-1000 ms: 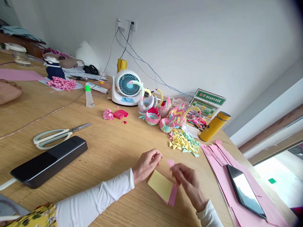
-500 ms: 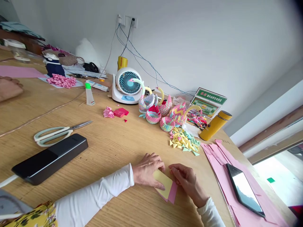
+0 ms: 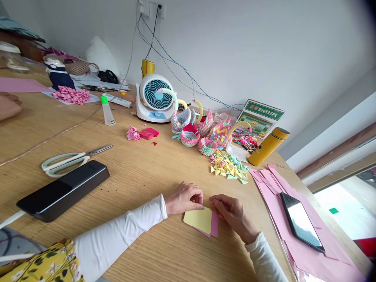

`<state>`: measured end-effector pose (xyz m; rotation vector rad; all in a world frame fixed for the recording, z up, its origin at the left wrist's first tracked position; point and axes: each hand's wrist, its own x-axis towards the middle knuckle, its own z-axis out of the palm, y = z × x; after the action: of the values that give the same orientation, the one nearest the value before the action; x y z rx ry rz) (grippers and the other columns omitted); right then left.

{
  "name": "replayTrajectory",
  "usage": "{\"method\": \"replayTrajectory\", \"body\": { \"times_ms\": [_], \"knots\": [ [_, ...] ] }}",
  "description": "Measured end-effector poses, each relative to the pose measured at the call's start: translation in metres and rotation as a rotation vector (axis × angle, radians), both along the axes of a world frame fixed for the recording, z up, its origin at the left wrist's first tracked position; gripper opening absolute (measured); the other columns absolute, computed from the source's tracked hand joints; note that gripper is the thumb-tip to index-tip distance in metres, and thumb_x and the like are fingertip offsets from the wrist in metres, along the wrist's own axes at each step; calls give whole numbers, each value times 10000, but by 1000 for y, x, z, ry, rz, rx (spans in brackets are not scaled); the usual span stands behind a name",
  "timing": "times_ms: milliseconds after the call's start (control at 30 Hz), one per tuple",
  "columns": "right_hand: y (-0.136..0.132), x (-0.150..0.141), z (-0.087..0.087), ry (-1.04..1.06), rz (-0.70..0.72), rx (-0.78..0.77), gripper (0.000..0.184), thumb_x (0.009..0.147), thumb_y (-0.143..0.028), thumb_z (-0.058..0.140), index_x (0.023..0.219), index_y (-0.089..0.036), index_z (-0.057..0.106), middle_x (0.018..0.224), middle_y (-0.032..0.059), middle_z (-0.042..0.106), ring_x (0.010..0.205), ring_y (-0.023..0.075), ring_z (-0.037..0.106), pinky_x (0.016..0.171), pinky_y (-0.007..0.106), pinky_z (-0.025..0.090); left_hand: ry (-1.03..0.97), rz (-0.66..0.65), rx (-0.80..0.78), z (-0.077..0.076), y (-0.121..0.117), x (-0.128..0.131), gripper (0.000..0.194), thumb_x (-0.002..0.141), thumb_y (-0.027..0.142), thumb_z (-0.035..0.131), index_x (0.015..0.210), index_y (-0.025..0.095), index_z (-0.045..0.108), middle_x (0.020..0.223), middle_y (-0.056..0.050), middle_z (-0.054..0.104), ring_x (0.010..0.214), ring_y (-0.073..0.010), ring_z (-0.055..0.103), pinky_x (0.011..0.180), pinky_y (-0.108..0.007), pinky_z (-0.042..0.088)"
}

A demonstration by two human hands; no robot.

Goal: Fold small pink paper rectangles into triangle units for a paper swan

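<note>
A small stack of paper slips lies on the table, a yellow paper slip [image 3: 198, 220] on top and a pink paper slip [image 3: 214, 225] sticking out at its right side. My left hand [image 3: 185, 199] is curled at the stack's upper edge, thumb and fingers pinched at the yellow slip. To the right of the stack, my right hand [image 3: 233, 216] has its thumb and forefinger pressed together; whatever may be between them is too small to make out. Folded yellow and green paper triangles [image 3: 229, 164] lie in a heap beyond my hands.
Paper swans [image 3: 221, 133] stand before a fan [image 3: 157, 96]. Scissors [image 3: 70, 160] and a black box-shaped device [image 3: 64, 190] lie left. A phone [image 3: 302, 221] rests on pink sheets [image 3: 331, 254] at right, near a yellow flask [image 3: 268, 147]. Another person's hand [image 3: 8, 105] shows far left.
My left hand has drawn back from over the yellow slip to its upper edge, its fingers now more curled. The stack has turned slightly. My right hand stays pinched in nearly the same place.
</note>
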<state>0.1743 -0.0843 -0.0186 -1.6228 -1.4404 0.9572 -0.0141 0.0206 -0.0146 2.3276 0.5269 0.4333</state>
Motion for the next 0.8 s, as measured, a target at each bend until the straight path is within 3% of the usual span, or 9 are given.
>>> {"method": "replayTrajectory", "body": {
  "times_ms": [133,233,333,433,600,800],
  "knots": [
    [-2,1,7,-49,19,-26,386,864,-475,497,951,-133,654,690,29,591,532,99,459,485,230,357,-34,-21,28,-1,0,0,266,773,430,676,830,177,619,823,10,619,789,-133,563,768,-251,355],
    [-6,4,14,-198,58,-24,303,844,-428,539,943,-157,630,699,3,564,509,83,404,473,225,324,5,-84,138,-2,-1,-1,514,636,609,712,942,206,624,928,-22,598,919,-199,542,805,-295,340],
    [-11,6,21,-318,128,-48,296,761,-395,653,948,-174,590,727,-14,537,550,92,410,502,227,338,72,-126,203,-2,-1,-3,654,522,683,734,958,213,606,979,-35,568,983,-240,504,802,-309,327],
    [-15,4,25,-450,181,-76,388,684,-412,725,954,-180,571,730,-13,533,610,123,447,548,244,362,104,-127,209,-1,-2,-3,674,509,705,724,930,200,570,977,-35,552,977,-242,491,785,-304,318],
    [-16,-1,28,-550,220,-78,382,708,-450,694,955,-182,580,875,36,558,674,143,491,575,256,373,128,-146,162,5,-5,-3,642,557,657,728,935,192,496,943,-20,560,906,-222,509,745,-290,304],
    [-15,-4,28,-375,318,-37,277,745,-407,661,917,-194,617,823,13,559,630,119,477,532,224,362,82,-163,57,7,-10,-2,573,627,561,731,972,196,455,939,-7,591,852,-199,560,755,-284,331]
  ]
}}
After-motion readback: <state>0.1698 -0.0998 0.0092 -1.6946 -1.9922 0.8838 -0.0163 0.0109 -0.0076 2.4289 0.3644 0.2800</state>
